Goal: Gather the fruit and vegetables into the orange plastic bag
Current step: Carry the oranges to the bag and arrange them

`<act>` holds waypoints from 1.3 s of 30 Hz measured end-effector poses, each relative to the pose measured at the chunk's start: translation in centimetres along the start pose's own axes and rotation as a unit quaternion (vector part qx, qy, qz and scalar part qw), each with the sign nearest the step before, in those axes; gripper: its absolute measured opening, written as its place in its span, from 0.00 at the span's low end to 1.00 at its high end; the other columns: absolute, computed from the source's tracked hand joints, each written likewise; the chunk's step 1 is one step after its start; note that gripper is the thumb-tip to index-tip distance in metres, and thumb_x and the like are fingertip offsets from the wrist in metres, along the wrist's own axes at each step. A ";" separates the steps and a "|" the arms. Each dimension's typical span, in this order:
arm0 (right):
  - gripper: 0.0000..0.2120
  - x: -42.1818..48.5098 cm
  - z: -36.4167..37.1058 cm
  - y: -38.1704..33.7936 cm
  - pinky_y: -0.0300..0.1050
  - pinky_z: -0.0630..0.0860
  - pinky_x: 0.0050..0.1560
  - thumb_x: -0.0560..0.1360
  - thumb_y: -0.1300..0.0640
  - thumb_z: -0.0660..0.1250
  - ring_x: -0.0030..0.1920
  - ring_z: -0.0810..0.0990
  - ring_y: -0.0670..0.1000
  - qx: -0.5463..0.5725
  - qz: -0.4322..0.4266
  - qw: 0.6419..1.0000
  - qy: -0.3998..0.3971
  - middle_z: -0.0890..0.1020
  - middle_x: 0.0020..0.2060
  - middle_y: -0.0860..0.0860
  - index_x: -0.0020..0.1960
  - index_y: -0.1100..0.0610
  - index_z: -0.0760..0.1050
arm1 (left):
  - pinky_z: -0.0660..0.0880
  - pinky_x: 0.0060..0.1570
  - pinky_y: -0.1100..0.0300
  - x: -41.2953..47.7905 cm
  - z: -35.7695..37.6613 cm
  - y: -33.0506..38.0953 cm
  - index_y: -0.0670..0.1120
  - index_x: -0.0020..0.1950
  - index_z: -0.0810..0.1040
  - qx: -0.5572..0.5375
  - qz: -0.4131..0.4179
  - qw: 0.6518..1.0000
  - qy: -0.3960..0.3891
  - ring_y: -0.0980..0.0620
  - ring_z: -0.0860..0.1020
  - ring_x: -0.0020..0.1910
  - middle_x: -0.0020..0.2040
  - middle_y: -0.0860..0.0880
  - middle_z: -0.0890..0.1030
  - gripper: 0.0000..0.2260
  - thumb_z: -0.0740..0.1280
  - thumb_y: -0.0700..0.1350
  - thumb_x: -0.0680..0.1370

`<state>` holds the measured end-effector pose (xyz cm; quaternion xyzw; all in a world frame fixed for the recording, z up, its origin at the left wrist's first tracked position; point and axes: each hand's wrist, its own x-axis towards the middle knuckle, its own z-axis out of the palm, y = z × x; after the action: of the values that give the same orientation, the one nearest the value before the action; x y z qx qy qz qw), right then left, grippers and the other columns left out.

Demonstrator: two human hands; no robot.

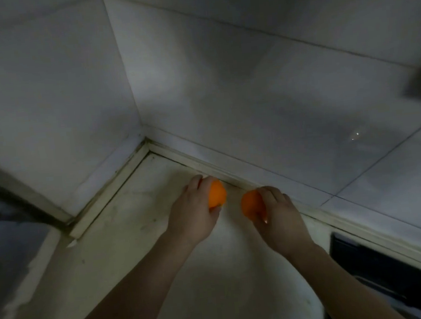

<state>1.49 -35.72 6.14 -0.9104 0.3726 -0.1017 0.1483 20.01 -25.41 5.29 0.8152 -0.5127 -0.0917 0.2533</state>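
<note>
Two round orange fruits sit near the back edge of a pale countertop [138,217], close to the wall corner. My left hand [194,212] grips the left orange [217,193], fingers curled over its top and thumb under it. My right hand [278,212] grips the right orange [251,203] in the same way. The two fruits are a small gap apart. No orange plastic bag is in view.
White tiled walls [249,91] meet in a corner behind the counter, with a raised lip along their base. A dark appliance or opening [384,268] lies at the lower right. At the left, the counter drops off to a dim grey area [8,256].
</note>
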 end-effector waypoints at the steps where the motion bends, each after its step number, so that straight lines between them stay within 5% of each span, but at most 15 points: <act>1: 0.26 -0.8 -0.7 -0.5 0.47 0.72 0.56 0.72 0.53 0.70 0.59 0.73 0.55 0.001 0.000 1.000 0.009 0.72 0.64 0.52 0.68 0.54 0.68 | 0.76 0.49 0.53 -0.9 -0.7 0.6 0.55 0.69 0.62 -0.007 0.002 1.000 0.004 0.47 0.73 0.59 0.67 0.50 0.68 0.29 0.71 0.54 0.72; 7: 0.30 -6.5 -4.5 -3.2 0.46 0.70 0.57 0.69 0.52 0.72 0.59 0.71 0.53 0.004 0.007 0.999 0.052 0.72 0.63 0.50 0.68 0.54 0.67 | 0.72 0.43 0.57 -7.4 -4.9 3.9 0.56 0.68 0.63 -0.015 0.009 0.999 0.038 0.48 0.73 0.58 0.67 0.52 0.68 0.29 0.72 0.53 0.72; 12: 0.30 -12.7 -7.0 -6.0 0.47 0.71 0.57 0.68 0.52 0.72 0.59 0.71 0.54 0.006 0.009 0.996 0.083 0.72 0.63 0.50 0.68 0.53 0.67 | 0.77 0.47 0.51 -13.8 -8.2 6.1 0.55 0.68 0.63 -0.026 0.028 0.998 0.054 0.46 0.74 0.59 0.68 0.51 0.68 0.28 0.72 0.52 0.71; 25: 0.30 -34.6 -14.3 -12.8 0.48 0.70 0.58 0.68 0.53 0.73 0.59 0.71 0.54 -0.017 0.015 0.986 0.167 0.72 0.64 0.51 0.68 0.54 0.68 | 0.76 0.51 0.52 -32.7 -14.3 13.8 0.58 0.69 0.62 -0.049 0.078 0.993 0.077 0.47 0.73 0.61 0.69 0.53 0.66 0.30 0.72 0.56 0.71; 39: 0.28 -54.1 -22.1 -8.3 0.42 0.67 0.59 0.70 0.50 0.71 0.60 0.70 0.52 -0.021 0.126 0.957 0.259 0.71 0.63 0.48 0.68 0.52 0.68 | 0.72 0.55 0.56 -44.8 -12.3 27.5 0.58 0.70 0.66 -0.120 0.180 0.975 0.051 0.50 0.72 0.63 0.69 0.55 0.67 0.31 0.74 0.54 0.70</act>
<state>-37.64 3.91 25.65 -0.8014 0.5121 -0.3065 0.0390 -17.14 8.50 24.87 0.6766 -0.6232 -0.0637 0.3871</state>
